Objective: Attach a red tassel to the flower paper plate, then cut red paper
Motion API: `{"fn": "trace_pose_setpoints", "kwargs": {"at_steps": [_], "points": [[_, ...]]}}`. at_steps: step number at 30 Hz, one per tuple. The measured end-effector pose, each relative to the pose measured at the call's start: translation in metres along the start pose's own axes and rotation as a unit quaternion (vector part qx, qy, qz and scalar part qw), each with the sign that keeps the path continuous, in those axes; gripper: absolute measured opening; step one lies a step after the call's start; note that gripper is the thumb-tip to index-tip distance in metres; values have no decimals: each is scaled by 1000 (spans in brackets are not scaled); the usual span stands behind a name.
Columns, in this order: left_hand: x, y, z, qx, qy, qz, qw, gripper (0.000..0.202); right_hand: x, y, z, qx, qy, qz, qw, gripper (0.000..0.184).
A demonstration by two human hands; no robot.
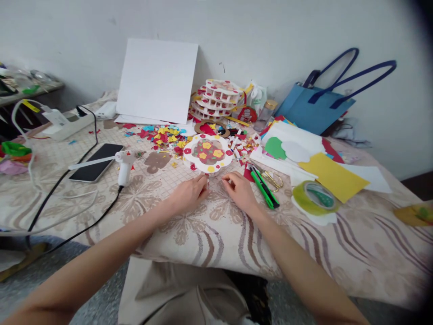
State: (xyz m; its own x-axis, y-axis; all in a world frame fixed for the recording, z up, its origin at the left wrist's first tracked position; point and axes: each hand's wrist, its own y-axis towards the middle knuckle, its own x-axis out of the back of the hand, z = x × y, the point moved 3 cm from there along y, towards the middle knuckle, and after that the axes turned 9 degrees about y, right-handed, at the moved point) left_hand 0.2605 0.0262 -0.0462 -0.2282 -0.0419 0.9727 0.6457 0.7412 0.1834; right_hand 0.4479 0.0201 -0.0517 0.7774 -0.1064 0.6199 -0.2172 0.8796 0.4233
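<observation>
My left hand [189, 193] rests on the patterned cloth [355, 239] with its fingers pinched together near a tiny piece I cannot make out. My right hand [241, 189] lies a little to the right, fingers curled in a pinch towards the left hand. Just beyond both hands lies a round white paper flower piece [207, 154] with red and yellow cut-outs on it. A green utility knife [264, 186] lies right of my right hand.
A white glue gun [124, 166] and a black phone [97, 161] lie at the left, with cables. Paper scraps [162, 134], stacked paper pieces [219, 97], gold scissors [273, 179], a green tape roll [315, 196], coloured sheets [331, 174], a white board [156, 81] and a blue bag [313, 106] sit behind.
</observation>
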Motion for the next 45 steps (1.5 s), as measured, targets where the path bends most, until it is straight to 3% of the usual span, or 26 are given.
{"fn": "trace_pose_setpoints", "kwargs": {"at_steps": [4,10,13,16,18,20,23,26,30,34,37,40,45], "points": [[2,-9,3,-2,-55,-54,997,8,-3,0,2,13,2,7,1000,15],[4,-22,12,68,-72,-185,978,13,-6,-1,-3,-4,21,11,1000,11],[3,-23,14,73,-71,-200,975,14,-5,-1,-3,-20,12,-5,1000,10],[3,-22,13,60,-85,-207,973,17,-2,-3,2,-51,-11,-34,998,31],[5,-22,13,46,-95,-214,971,19,-2,-6,11,-47,-23,-14,999,40],[6,-21,12,34,-103,-221,969,19,-3,-13,21,-19,-27,39,999,38],[7,-21,12,25,-111,-224,968,18,4,-32,35,12,-32,83,996,19],[6,-23,13,35,-112,-226,967,20,31,-54,34,6,-48,57,997,14],[6,-28,16,50,-84,-221,970,33,105,-81,5,-46,-132,-73,988,17],[15,-29,7,-4,-77,-241,967,33,193,-108,-42,-130,-253,-216,934,25],[22,-29,-10,-40,-92,-261,960,26,237,-123,-77,-234,-322,-260,880,37],[23,-29,-34,-85,-112,-254,957,25,250,-125,-104,-331,-298,-208,871,40],[19,-29,-63,-116,-154,-227,955,23,240,-118,-117,-433,-151,-155,875,22]]}}
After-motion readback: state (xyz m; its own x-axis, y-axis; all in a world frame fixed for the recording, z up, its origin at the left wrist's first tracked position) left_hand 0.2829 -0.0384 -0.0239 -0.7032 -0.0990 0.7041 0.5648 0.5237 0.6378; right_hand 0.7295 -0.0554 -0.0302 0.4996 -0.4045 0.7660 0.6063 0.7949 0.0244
